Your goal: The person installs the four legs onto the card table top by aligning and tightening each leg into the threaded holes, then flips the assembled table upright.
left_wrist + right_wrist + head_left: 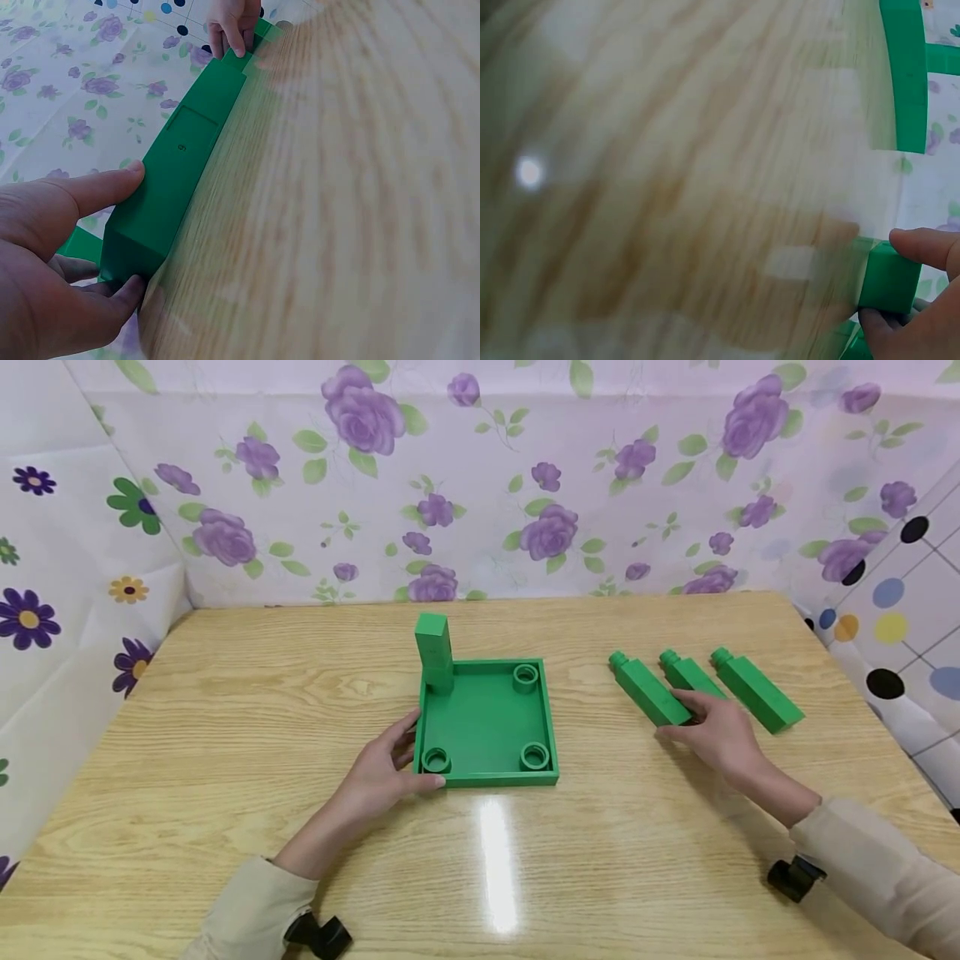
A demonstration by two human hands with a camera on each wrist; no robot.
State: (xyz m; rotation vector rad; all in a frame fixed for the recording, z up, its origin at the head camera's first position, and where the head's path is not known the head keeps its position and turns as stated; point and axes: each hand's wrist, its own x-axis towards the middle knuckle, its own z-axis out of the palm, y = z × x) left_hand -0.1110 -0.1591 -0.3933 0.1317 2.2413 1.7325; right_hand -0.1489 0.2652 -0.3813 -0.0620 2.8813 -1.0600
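A square green tray-like base (486, 718) lies on the table, with round threaded sockets in three corners. At its far left corner a green square post (434, 647) stands upright. My left hand (378, 768) holds the base's near left corner, thumb on the front side and fingers along the left side; the left wrist view shows the thumb pressed to the wall (176, 150). To the right, my right hand (716, 731) pinches the near end of the leftmost lying post (648, 689), also seen end-on as a green block (890, 279) in the right wrist view.
Two more green posts with threaded ends, a middle one (693, 677) partly behind my right hand and a right one (757, 689), lie on the wooden table (247, 693). Flowered cloth (487, 485) hangs behind the table's far edge.
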